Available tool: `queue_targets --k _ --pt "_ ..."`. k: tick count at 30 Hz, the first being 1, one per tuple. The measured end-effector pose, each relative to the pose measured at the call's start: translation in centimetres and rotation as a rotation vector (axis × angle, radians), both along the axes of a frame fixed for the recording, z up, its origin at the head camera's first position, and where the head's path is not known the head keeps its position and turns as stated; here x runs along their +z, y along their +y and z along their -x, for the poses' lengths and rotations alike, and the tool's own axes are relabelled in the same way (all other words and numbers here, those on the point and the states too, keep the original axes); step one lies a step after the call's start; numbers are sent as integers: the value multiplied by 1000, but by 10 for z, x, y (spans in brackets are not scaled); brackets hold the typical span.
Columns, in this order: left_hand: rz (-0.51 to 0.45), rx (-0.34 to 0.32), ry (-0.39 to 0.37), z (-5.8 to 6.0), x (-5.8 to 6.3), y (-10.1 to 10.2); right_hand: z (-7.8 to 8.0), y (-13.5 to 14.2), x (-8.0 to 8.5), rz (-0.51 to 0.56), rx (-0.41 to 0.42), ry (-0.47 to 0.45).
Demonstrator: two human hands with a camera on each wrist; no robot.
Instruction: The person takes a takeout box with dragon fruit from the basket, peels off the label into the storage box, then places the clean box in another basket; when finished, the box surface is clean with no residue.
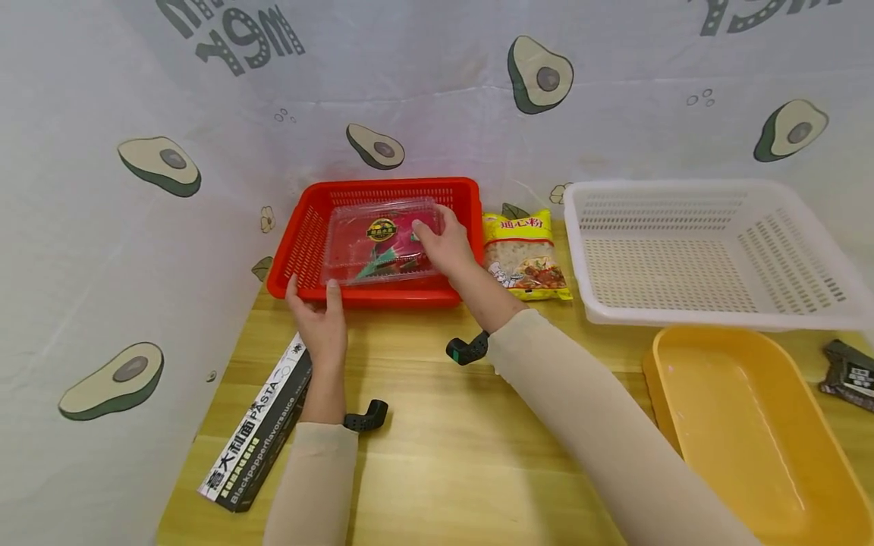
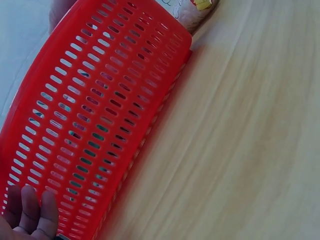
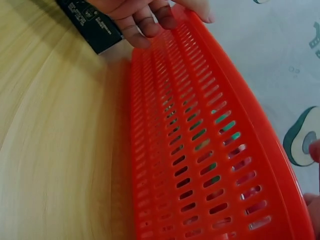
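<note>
A clear plastic clamshell box (image 1: 348,235) with a dark round label lies tilted inside the red slotted basket (image 1: 281,265). My right hand (image 1: 447,241) holds the box at its right end, the thumb on top. At the basket's front left, my left hand (image 1: 321,326) has its thumb over the rim, near the box's corner. In the left wrist view, the curled left-hand fingers (image 2: 30,212) lie along the basket's outer wall (image 2: 100,115). The right wrist view also shows the left hand (image 3: 145,20) at the rim. Red and green packaging shows beneath the box.
A long black-and-white pasta box (image 1: 256,436) lies at left. Right of the basket is a yellow bag of macaroni (image 1: 524,258). Farther right stand a white basket (image 1: 590,307) and a yellow tray (image 1: 737,440). A dark packet (image 1: 850,375) lies at the right edge.
</note>
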State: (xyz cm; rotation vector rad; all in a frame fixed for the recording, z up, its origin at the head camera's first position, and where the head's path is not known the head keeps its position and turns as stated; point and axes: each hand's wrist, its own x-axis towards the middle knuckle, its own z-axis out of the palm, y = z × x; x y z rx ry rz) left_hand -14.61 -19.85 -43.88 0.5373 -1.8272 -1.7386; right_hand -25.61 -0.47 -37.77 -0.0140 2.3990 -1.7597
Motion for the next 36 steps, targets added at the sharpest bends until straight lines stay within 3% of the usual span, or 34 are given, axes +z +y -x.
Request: queue_targets --k 9,21,36 --pt "-39 3 47 1 -1 2 4 -2 -3 -9 32 -46" --pt "-26 12 38 2 -4 2 4 -4 -4 -89 57 -55" --pt "-12 21 18 1 -4 2 3 -5 -3 -137 12 -75"
